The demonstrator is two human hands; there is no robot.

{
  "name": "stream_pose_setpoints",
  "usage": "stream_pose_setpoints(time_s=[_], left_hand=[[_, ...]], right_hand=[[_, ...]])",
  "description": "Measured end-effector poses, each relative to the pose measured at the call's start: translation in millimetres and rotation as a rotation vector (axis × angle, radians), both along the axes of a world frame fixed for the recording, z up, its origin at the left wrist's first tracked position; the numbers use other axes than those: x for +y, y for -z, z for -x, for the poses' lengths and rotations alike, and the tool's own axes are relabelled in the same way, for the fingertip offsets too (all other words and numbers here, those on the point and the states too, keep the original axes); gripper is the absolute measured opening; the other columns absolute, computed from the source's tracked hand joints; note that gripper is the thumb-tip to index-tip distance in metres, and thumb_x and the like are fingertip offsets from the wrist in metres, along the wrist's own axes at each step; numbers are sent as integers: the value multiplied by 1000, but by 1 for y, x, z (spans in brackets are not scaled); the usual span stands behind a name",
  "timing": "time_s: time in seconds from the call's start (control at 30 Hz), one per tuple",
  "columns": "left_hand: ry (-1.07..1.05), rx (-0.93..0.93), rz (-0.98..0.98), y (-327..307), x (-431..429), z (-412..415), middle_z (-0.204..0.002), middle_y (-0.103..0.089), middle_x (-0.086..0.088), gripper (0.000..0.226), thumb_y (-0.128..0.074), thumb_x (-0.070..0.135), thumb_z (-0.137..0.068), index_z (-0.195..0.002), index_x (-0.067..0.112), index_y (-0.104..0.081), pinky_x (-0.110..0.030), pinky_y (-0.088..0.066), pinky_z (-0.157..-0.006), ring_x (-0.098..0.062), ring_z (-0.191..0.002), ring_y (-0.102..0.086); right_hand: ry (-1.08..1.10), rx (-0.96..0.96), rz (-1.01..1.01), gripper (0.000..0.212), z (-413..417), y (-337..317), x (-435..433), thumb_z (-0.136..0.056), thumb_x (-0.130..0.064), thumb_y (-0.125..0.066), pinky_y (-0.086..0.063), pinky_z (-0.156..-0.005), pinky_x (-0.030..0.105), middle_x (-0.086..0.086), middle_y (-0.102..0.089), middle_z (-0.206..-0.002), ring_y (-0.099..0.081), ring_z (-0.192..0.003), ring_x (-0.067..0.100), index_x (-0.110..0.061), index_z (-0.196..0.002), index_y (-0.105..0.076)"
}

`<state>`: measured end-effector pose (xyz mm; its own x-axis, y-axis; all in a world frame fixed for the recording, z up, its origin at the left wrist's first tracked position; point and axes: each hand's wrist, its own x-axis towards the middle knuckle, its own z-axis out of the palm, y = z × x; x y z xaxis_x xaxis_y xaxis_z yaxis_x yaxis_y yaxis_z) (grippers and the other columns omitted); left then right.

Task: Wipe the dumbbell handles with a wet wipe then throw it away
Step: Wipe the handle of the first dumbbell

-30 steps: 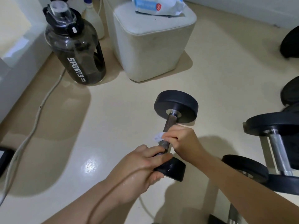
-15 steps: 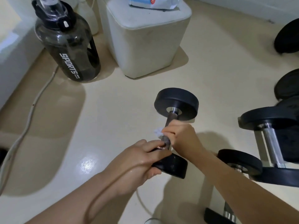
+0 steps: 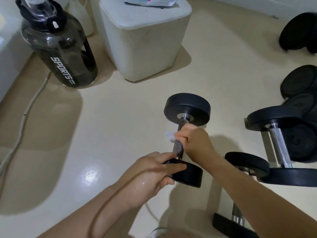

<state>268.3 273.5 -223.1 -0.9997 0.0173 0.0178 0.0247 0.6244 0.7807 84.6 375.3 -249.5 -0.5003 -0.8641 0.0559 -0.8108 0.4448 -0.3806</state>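
Note:
A black dumbbell [image 3: 187,109] with a dark knurled handle [image 3: 178,147] lies on the cream floor at the centre. My left hand [image 3: 151,176] grips its near weight plate and steadies it. My right hand [image 3: 195,141] is wrapped round the far part of the handle, pressing a white wet wipe [image 3: 169,136] against it; a corner of the wipe sticks out to the left of the fingers. A pack of wipes [image 3: 147,0] lies on top of a white stool at the top of the view.
A dark "SPORTS" water jug [image 3: 60,52] stands at the back left beside the white stool [image 3: 145,40]. More dumbbells [image 3: 281,143] lie to the right, and black plates [image 3: 298,83] beyond them. A white cable [image 3: 22,124] runs along the floor at the left.
My right hand has slid the wipe along the handle toward the far plate. My left hand has shifted from the handle's near end onto the near plate.

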Motion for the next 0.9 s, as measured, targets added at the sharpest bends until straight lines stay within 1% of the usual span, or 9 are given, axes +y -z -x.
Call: stream_pose_setpoints(time_s=[0.07, 0.17, 0.23, 0.37, 0.5, 0.63, 0.73, 0.83, 0.9], left_hand=[[16, 5, 16, -2, 3, 2, -113, -57, 8, 30, -49, 33, -93, -122, 32, -58, -36, -49, -72, -22, -85, -52], [55, -10, 92, -3, 7, 9, -121, -55, 7, 35, -45, 31, -90, -124, 33, -54, -35, -49, -74, -22, -88, -51], [67, -29, 116, -4, 7, 10, -123, -53, 9, 36, -46, 34, -91, -127, 36, -53, -34, -48, -75, -21, -87, -48], [33, -32, 91, -6, 10, 7, -118, -55, 12, 34, -49, 37, -91, -125, 38, -57, -33, -47, -71, -20, -78, -45], [46, -6, 82, -6, 13, 10, -118, -57, 11, 38, -42, 41, -91, -125, 36, -57, -32, -48, -71, -19, -80, -47], [50, -42, 193, -7, 25, 8, -126, -51, 7, 37, -41, 32, -92, -128, 36, -50, -32, -47, -73, -18, -88, -43], [22, -80, 111, -10, 32, 12, -128, -45, 8, 43, -48, 22, -94, -133, 38, -43, -32, -49, -85, -18, -103, -45], [27, -38, 176, -12, 32, 12, -129, -43, 17, 41, -36, 29, -92, -131, 34, -47, -35, -51, -77, -20, -94, -46], [11, -57, 193, -12, 33, 10, -132, -46, 14, 44, -30, 34, -90, -130, 36, -48, -33, -50, -74, -20, -89, -45]], right_hand=[[-97, -88, -111, 22, -5, -7, 8, -82, -3, -61, -41, -64, 16, -2, -65, -78, -60, -72, 13, -19, -81, -75], [28, 31, 72, 11, 26, -12, -7, -74, -1, -64, -38, -53, 24, 2, -59, -64, -59, -60, 21, -9, -68, -68], [15, 10, 62, 13, 14, -10, -2, -74, -1, -62, -43, -54, 24, 3, -61, -64, -58, -62, 18, -8, -66, -69], [-192, -41, -108, 16, 8, -11, 16, -78, -4, -66, -49, -59, 23, -3, -64, -73, -58, -66, 14, -16, -78, -75], [143, -107, 99, 13, 18, -10, 7, -80, 1, -63, -38, -64, 9, 4, -60, -70, -46, -68, 8, -2, -70, -72], [7, -128, -67, 16, 1, -13, 21, -80, -4, -60, -41, -67, 23, 0, -64, -75, -57, -73, 19, -10, -78, -75], [197, -9, 9, 19, 26, -15, 9, -83, -3, -55, -34, -56, 24, -7, -47, -65, -49, -61, 18, -3, -71, -68], [8, -17, 28, 20, -6, -19, 24, -78, -10, -56, -45, -51, 22, 2, -61, -63, -50, -57, 12, -12, -68, -74], [-39, 27, -7, 16, 0, -19, 31, -72, -4, -62, -45, -53, 25, 2, -61, -64, -53, -62, 16, -14, -68, -73]])
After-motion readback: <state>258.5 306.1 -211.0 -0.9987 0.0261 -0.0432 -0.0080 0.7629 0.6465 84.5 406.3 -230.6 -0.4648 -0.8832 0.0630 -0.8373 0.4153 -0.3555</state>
